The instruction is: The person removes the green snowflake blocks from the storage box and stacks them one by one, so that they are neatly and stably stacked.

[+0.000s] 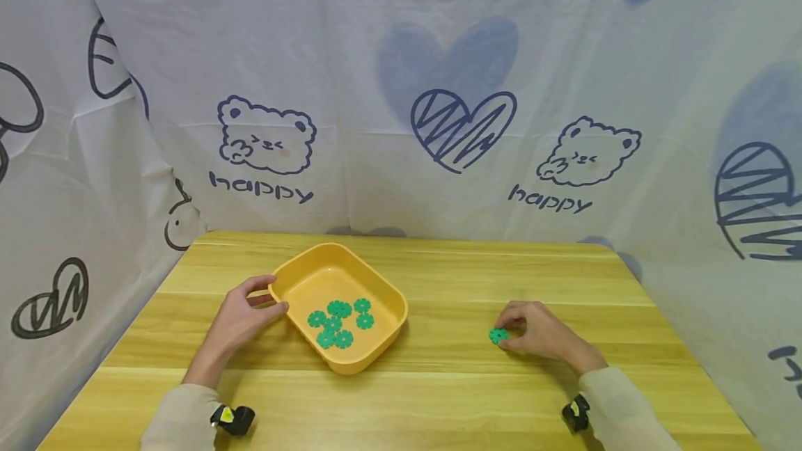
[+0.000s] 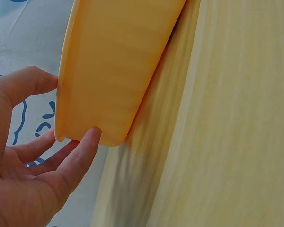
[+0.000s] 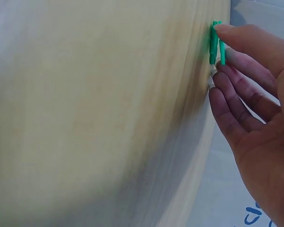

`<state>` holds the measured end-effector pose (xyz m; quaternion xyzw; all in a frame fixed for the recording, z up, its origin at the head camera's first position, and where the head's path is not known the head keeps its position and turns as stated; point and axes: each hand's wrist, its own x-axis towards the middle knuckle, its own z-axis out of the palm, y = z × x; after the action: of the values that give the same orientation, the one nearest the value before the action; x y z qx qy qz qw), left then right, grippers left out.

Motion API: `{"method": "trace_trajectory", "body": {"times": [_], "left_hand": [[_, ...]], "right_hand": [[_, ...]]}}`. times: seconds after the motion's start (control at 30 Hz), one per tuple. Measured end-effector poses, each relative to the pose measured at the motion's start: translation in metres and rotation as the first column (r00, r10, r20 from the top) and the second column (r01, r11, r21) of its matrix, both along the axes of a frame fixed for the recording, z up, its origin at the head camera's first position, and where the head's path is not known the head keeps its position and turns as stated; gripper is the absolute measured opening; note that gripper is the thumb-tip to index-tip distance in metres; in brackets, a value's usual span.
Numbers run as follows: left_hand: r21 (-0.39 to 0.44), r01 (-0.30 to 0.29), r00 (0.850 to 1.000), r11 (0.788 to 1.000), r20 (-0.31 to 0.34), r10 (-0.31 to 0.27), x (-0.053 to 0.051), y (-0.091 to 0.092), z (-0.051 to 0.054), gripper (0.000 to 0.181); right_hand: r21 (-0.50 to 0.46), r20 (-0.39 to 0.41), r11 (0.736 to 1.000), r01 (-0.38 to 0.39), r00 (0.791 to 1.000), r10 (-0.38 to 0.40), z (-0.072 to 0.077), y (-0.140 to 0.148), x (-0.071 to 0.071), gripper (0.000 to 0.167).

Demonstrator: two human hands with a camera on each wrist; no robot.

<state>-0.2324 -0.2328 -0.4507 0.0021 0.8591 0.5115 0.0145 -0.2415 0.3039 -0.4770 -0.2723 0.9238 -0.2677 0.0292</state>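
Observation:
A yellow plastic basin [image 1: 376, 350] stands on the table, left of its middle. Several green notched plastic discs [image 1: 343, 339] lie loose on its floor. My left hand [image 1: 241, 319] holds the basin's left corner, thumb and fingers spread around it; in the left wrist view fingertips touch the rim and outer wall of the basin [image 2: 109, 71]. Off to the right, my right hand [image 1: 541, 331] pinches a green notched disc [image 1: 498, 335] at the tabletop. Edge-on in the right wrist view, the green piece [image 3: 214, 45] shows two thin layers between thumb and fingers.
The wood-grain table [image 1: 438, 402] reaches back to a white cloth [image 1: 351, 179] printed with hearts and bears, which hangs behind and at both sides. A black wrist camera [image 1: 233, 420] is strapped on the left sleeve, another wrist camera [image 1: 576, 414] on the right.

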Motion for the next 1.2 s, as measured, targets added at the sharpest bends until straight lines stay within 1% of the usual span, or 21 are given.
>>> {"method": "trace_trajectory", "body": {"times": [0.4,0.63,1.2], "left_hand": [[-0.003,-0.003,1.000,1.000,0.002,0.003,0.0000,-0.0001,-0.0002,0.068],[-0.001,-0.002,1.000,1.000,-0.001,0.002,-0.0005,-0.0005,-0.0011,0.069],[-0.003,-0.002,1.000,1.000,0.005,0.002,-0.0016,-0.0012,-0.0031,0.070]], "right_hand": [[-0.005,0.001,1.000,-0.004,1.000,0.004,0.0007,-0.0012,0.0010,0.015],[-0.016,-0.011,0.999,-0.031,0.999,0.031,0.0022,-0.0004,0.0019,0.015],[-0.019,0.008,0.999,-0.029,1.000,0.030,0.0038,-0.0009,0.0024,0.017]]}}
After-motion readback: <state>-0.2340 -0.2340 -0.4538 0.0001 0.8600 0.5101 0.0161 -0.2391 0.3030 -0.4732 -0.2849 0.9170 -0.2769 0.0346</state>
